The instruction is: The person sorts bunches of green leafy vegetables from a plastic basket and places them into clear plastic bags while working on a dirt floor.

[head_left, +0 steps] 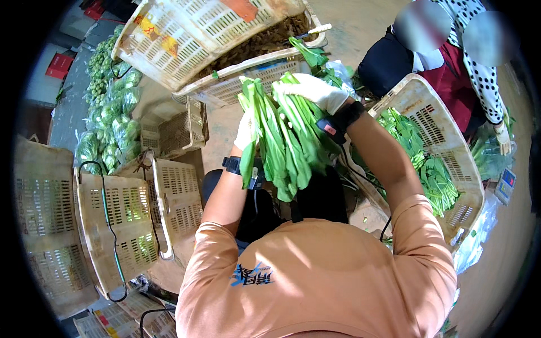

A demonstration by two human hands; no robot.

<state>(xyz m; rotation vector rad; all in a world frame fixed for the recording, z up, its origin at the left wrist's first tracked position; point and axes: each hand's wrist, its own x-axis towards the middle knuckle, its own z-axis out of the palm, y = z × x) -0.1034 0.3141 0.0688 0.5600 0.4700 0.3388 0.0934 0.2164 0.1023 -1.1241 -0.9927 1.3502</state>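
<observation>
A bunch of leafy greens (287,149) with pale stalks and broad green leaves is held up in front of my body, stalk ends at the top and leaves hanging down. On its left side, my left hand (244,130) in a white glove is closed around the stalks, its fingers partly hidden behind them. Also gloved in white, my right hand (315,92) grips the right part of the bunch from above. Dark bands circle both wrists. Beyond my right hand, more loose greens (313,56) lie by a crate's corner.
A tilted plastic crate (191,34) rests over another holding brown scraps, with a pale-handled knife (315,31) at the rim. To the right, a crate (417,90) contains greens; a co-worker's gloved hand (502,139) is beyond. Bagged vegetables (115,121) and stacked crates (115,225) stand left.
</observation>
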